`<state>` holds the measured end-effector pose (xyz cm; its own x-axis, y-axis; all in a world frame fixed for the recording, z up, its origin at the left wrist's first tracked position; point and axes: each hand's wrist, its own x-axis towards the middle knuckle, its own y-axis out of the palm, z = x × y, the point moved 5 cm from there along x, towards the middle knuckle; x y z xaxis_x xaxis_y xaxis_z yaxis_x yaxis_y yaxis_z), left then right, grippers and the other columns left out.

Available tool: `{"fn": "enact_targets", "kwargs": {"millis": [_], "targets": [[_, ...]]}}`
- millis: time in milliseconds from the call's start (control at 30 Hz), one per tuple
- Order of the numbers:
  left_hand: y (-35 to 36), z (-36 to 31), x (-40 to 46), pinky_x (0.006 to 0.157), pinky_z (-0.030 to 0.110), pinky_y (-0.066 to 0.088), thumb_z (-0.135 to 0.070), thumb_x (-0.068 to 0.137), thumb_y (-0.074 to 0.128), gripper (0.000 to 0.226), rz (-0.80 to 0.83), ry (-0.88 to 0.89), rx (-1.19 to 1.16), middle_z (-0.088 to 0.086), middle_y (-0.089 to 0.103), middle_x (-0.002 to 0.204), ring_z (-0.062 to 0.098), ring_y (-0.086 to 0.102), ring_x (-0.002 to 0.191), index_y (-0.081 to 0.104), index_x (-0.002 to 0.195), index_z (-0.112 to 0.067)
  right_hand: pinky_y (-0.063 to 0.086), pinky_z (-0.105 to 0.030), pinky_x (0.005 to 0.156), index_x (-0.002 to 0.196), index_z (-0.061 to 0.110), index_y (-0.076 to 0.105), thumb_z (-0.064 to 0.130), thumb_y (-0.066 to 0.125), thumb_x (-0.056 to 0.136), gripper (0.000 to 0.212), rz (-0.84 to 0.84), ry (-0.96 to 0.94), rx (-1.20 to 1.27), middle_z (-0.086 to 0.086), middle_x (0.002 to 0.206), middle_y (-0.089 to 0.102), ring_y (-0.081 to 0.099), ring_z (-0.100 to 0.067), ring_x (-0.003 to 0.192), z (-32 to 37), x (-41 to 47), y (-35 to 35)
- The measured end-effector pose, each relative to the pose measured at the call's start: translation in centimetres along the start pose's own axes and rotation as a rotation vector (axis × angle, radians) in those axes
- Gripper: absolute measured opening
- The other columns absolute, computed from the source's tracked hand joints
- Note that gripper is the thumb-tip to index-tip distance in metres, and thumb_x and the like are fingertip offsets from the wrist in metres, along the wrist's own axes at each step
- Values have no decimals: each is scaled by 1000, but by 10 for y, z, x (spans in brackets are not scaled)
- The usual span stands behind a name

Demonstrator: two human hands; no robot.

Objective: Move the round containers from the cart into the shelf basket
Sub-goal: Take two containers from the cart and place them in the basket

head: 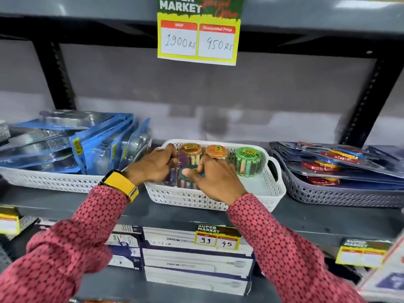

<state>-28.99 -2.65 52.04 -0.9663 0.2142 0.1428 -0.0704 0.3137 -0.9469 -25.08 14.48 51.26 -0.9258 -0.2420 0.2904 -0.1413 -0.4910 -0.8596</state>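
Retail shop. Grey metal shelf (306,217) carries baskets of packaged goods; "Super Market" offer card (197,31) overhead shows handwritten prices; smaller price tag (217,238) on near shelf edge.

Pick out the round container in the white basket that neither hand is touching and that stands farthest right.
The green-lidded container, alone by the white basket's right handle. The two orange-lidded ones stand further left.

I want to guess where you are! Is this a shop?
Most likely a supermarket aisle: a "Super Market" offer sign shows prices, sticker-priced round containers sit in a white basket, and boxed goods fill the shelf below.
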Motion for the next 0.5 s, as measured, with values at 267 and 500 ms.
{"fn": "enact_targets", "kwargs": {"millis": [267, 500], "targets": [[-6, -9, -27, 88, 39, 46, -19, 104, 42, 26, -348, 129, -39, 12, 73, 111, 35, 66, 105, 61, 122, -17, 51, -42, 85, 102, 24, 59, 54, 47, 100, 32, -268, -71, -128, 2, 112, 62, 62, -25, 96, 5, -12, -10], [4, -5, -41, 90, 39, 44, -27, 105, 42, 32, -444, 82, -119, 16, 69, 115, 34, 60, 110, 60, 124, -10, 58, -47, 86, 114, 17, 60, 46, 48, 102, 34, -330, -115, -220, -4, 123, 62, 60, -26, 109, 11, -21, -8]]}}
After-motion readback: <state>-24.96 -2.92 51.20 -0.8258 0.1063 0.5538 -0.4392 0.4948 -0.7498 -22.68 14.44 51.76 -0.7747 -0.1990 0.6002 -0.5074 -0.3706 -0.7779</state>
